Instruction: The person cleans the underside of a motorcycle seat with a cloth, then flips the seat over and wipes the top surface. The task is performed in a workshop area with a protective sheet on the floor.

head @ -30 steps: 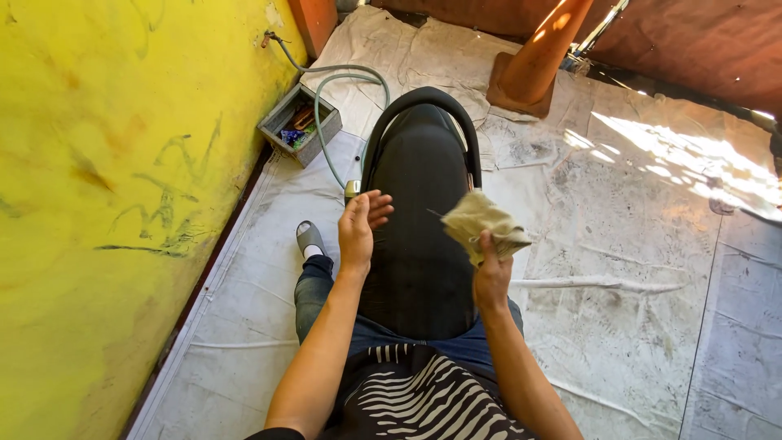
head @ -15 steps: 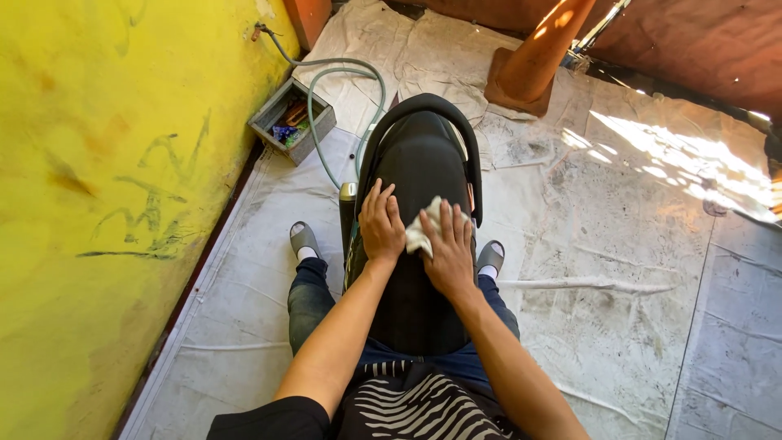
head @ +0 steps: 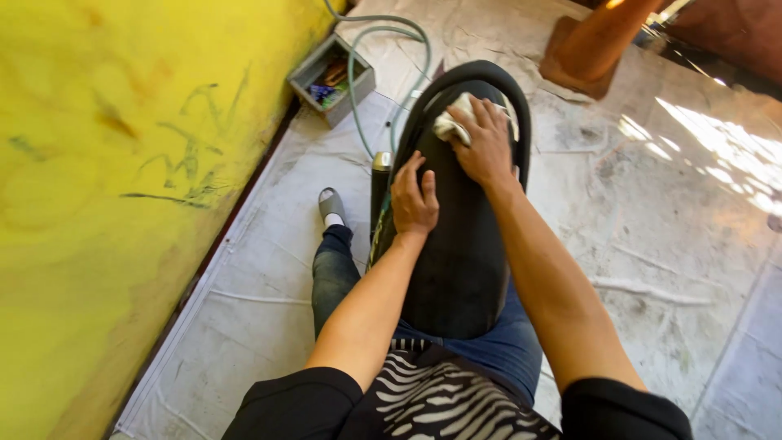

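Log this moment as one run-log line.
left hand: flat on black seat | right hand: pressing pale cloth at seat's far end | hose, small box: floor, left

— What covers the ground here?
— A pale, stained floor sheet point(head: 652, 236); the grey tool tray point(head: 330, 80) sits on it.
— And around the tray?
— A green hose point(head: 358, 73) loops just beside it; an orange cone point(head: 599, 41) stands well apart, to its right.

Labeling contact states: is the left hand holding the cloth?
No. The left hand lies flat and empty on the black seat; the right hand presses the cloth.
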